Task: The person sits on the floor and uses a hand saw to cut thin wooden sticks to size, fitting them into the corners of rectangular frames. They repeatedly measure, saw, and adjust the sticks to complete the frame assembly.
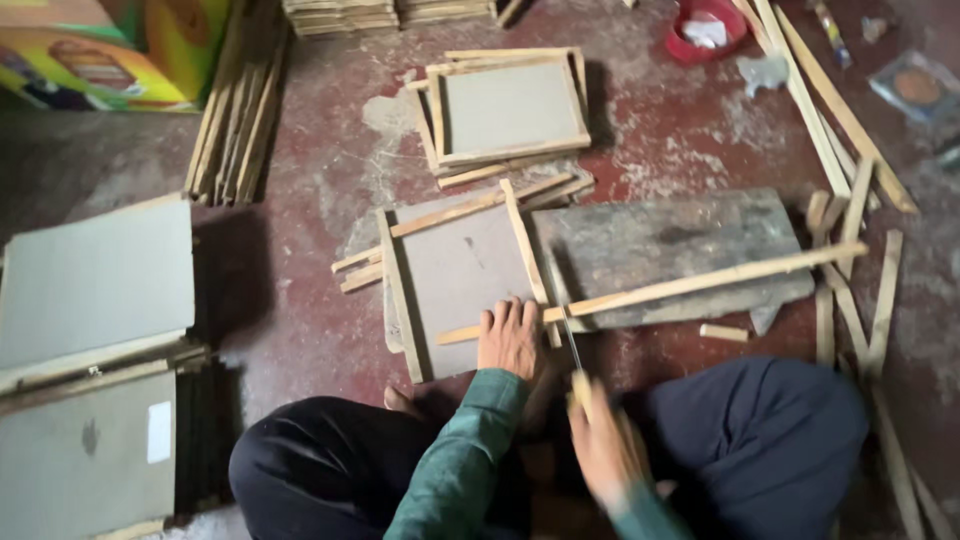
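I sit on the floor with a grey board framed by wooden strips (455, 270) in front of me. My left hand (510, 338) presses flat on a long wooden strip (700, 283) that lies across the frame and over a worn grey wooden slab (670, 250). My right hand (603, 445), blurred, grips the handle of a thin saw blade (571, 338) whose tip meets the strip just right of my left hand.
A finished framed board (510, 108) lies beyond. Stacked grey boards (95, 290) sit at left, a bundle of strips (235, 110) at upper left, loose strips (850, 250) at right, a red bowl (705, 30) at top, and a small offcut (723, 332) near my knee.
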